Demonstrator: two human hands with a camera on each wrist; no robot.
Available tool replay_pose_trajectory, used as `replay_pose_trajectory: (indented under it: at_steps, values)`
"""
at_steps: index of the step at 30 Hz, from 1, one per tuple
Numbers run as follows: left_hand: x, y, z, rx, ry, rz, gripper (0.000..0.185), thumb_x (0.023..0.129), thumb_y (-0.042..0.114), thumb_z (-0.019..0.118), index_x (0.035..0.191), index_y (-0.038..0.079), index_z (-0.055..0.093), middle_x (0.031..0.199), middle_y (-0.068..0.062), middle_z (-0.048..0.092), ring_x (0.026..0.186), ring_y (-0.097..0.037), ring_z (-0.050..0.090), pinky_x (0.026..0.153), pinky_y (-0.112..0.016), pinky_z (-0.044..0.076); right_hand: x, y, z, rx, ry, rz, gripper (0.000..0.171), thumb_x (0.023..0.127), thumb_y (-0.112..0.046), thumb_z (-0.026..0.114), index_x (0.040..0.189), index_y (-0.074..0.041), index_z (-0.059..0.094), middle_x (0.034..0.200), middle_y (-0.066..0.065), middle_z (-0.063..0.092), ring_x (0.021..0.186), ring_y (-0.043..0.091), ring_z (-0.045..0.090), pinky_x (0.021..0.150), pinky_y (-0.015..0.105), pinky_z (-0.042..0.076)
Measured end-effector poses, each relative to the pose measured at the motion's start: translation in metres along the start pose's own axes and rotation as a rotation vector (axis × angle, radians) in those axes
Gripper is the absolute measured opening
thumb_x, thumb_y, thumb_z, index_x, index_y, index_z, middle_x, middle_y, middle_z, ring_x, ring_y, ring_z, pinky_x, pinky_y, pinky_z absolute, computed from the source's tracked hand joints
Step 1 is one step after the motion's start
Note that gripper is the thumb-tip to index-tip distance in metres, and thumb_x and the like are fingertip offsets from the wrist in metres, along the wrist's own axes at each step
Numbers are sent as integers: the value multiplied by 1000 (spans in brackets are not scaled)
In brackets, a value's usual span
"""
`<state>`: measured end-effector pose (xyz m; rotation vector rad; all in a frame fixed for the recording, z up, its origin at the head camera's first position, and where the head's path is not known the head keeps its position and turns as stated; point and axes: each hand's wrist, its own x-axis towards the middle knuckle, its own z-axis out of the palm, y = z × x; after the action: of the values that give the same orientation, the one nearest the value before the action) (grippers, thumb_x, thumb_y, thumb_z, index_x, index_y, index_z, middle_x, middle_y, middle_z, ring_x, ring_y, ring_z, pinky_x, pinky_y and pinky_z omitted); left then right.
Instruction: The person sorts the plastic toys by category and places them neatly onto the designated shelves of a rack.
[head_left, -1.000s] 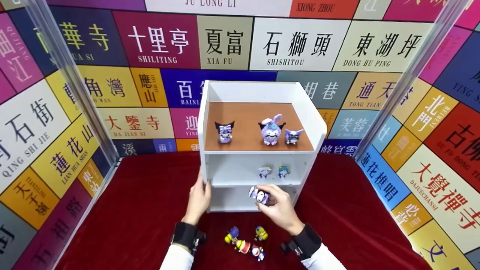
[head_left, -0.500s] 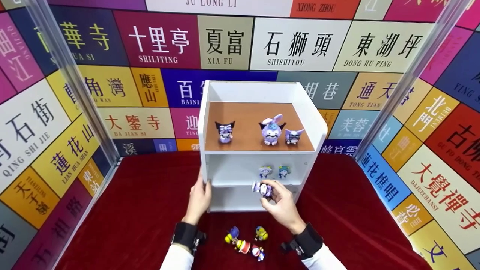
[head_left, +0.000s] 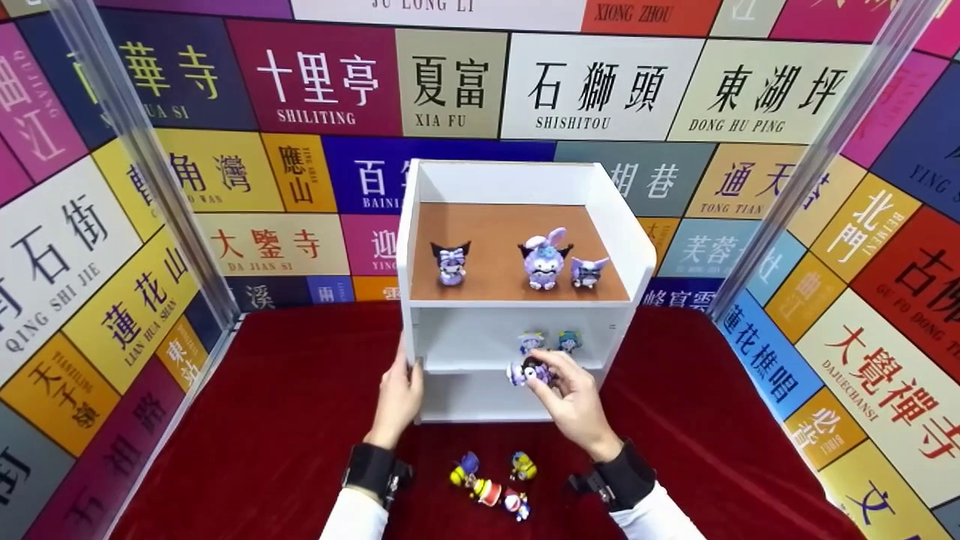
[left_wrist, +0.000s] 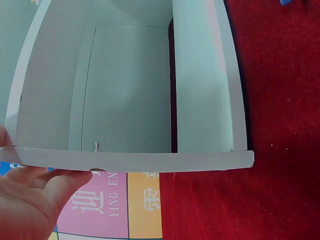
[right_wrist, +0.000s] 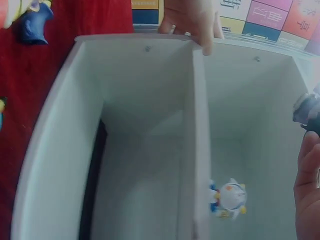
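Right hand (head_left: 574,401) pinches purple figure (head_left: 517,373); left hand (head_left: 400,391) grips shelf (head_left: 465,330). Looks like five figures (head_left: 543,266) shelved beyond right hand, four toys (head_left: 486,493) left below.

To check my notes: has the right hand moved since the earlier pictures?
Yes: in the head view, the right hand has moved slightly upward and rightward in the image, against the white shelf unit.

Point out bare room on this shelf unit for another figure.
Top board: between the leftmost figure and the rabbit-eared figure, and behind them. Middle shelf: left of the white-capped figure. Bottom shelf: all that shows. Crowded: top front right, by the rightmost figure.
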<state>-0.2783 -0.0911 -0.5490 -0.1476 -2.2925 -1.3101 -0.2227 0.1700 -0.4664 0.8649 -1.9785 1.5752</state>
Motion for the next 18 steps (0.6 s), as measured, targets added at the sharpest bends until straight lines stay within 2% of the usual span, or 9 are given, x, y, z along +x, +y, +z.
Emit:
replay_pose_trajectory:
  at_steps: [4,7,11,13,15,18]
  values:
    - [0,0,0,6,1,-3,60,95,10,53,150,15,30,128,-26,57,96,-35,66,75,-47,55,10,-13,-5,-56,34,19,53,76,13,69,123,16,44,103,28,64,82,8,62,64,20,51]
    - [0,0,-1,6,0,5,60,94,10,53,150,14,31,121,-26,62,88,-34,67,71,-45,55,23,-23,-11,-101,38,5,52,73,14,70,119,18,45,100,29,65,79,7,60,66,20,51]
    - [0,1,-1,-12,-8,12,58,94,8,53,149,12,33,105,-24,67,68,-25,60,62,-38,53,50,-28,-26,-193,-4,-91,42,72,12,73,111,13,56,99,23,66,84,12,62,75,18,53]
    - [0,1,-1,-21,-12,13,58,94,8,52,148,12,33,101,-24,67,63,-22,57,60,-36,52,65,-32,-35,-254,-34,-139,41,72,8,75,110,8,59,100,17,65,88,15,62,81,18,52]
    - [1,1,-1,-24,-11,14,58,94,8,52,149,12,32,108,-25,66,64,-22,57,60,-36,52,83,-42,-40,-307,-69,-183,41,73,4,76,111,6,60,102,15,64,91,18,63,84,18,51]
    - [0,1,-2,-16,-2,17,59,94,7,53,149,13,32,111,-26,65,68,-24,59,63,-39,54,108,-57,-44,-368,-120,-223,40,75,0,76,111,4,60,101,14,65,86,20,62,79,18,52]
